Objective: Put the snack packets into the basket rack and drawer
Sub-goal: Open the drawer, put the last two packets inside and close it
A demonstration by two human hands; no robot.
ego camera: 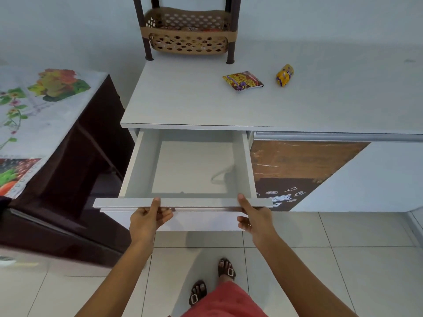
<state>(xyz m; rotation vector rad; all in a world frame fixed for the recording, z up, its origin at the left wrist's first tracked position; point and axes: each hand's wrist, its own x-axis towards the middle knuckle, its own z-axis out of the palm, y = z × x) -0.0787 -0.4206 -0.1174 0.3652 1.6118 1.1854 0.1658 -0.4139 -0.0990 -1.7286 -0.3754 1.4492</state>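
A white drawer stands pulled out from under the white counter, and nothing lies inside it. My left hand grips its front panel near the left, thumb on the top edge. My right hand grips the same panel near the right. On the counter lie a flat yellow and red snack packet and, further right, a small yellow packet. At the back stands a tan perforated basket on a dark-legged rack, with packets visible inside.
A dark cabinet under a floral cloth stands close to the drawer's left side. A cupboard door with brown and black patterned film is to the right. My sandalled feet stand on the white tiled floor below the drawer.
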